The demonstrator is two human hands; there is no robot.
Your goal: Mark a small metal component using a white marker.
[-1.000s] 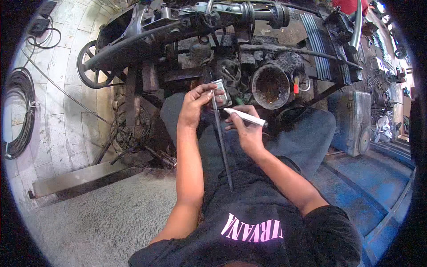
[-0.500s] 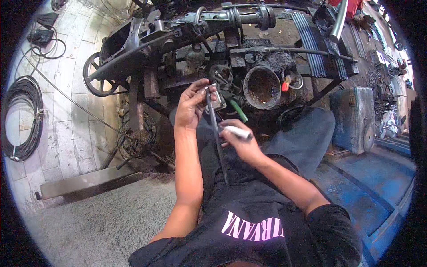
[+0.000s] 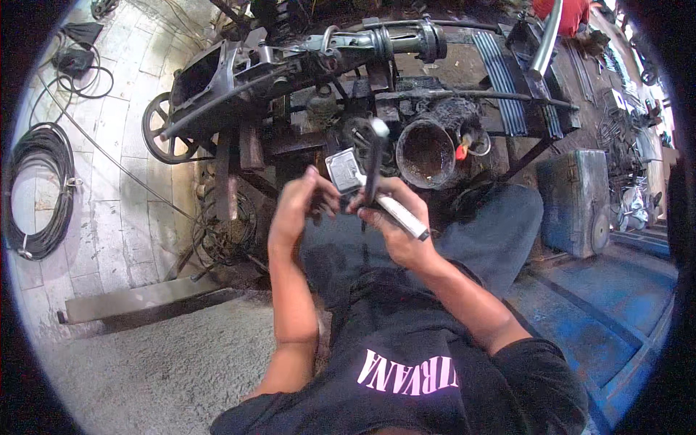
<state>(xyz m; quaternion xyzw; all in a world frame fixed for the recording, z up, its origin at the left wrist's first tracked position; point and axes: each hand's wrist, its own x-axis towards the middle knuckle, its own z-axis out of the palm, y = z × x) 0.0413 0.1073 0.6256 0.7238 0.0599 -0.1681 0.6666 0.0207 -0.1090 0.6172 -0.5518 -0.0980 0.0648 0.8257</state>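
Looks like a metalworking workshop, cramped and heavily used. Shows as one by the heavy dark machine frame (image 3: 290, 76) of bars and brackets, with a spoked wheel (image 3: 172, 127) at its left end; by the bundle of straight metal rods (image 3: 500, 83) to the right; and by the blackened round bowl (image 3: 409, 141), gritty inside. Includes, too, a thick coil of black cable (image 3: 20, 199) against pale, scuffed tiles (image 3: 109, 196), a worn blue-grey box (image 3: 576, 203), blue flooring (image 3: 558, 319) with rubbed patches, rough grey ground (image 3: 159, 362), and, farther right, a jumble of dark metal pieces (image 3: 622, 138).
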